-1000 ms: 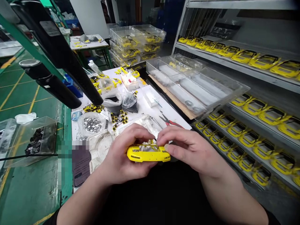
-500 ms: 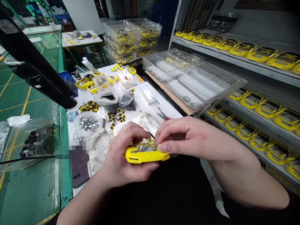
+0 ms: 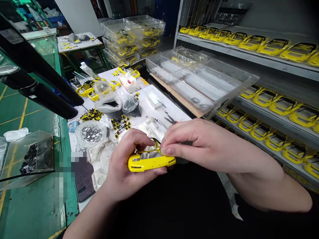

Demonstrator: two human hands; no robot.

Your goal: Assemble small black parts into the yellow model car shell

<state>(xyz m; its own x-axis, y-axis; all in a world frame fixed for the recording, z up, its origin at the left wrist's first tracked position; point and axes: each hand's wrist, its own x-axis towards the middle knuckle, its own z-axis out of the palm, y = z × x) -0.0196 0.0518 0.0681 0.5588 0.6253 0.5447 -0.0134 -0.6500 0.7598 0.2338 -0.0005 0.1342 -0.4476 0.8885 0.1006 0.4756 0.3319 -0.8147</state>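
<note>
My left hand (image 3: pixel 129 166) is wrapped round a small yellow toy car body (image 3: pixel 149 162), holding it on its side just above my lap. My right hand (image 3: pixel 196 144) comes in from the right with fingers pinched together at the top edge of the car body, by its window frame. Whether a small part sits in that pinch I cannot make out. Behind the hands lie crumpled clear plastic wrappings (image 3: pixel 152 127) on the white table (image 3: pixel 171 111).
On the table lie bags of small metal parts (image 3: pixel 91 132), black-and-yellow pieces (image 3: pixel 121 124), red-handled scissors (image 3: pixel 171 120), a phone (image 3: pixel 83 177). Clear trays (image 3: pixel 199 79) stand behind. Shelves on the right hold rows of yellow car bodies (image 3: pixel 271 106). A black lamp arm (image 3: pixel 37 86) hangs left.
The car body and both hands have drifted slightly left and up in view. My right hand's fingers have shifted along the car's top edge; the grip stays the same.
</note>
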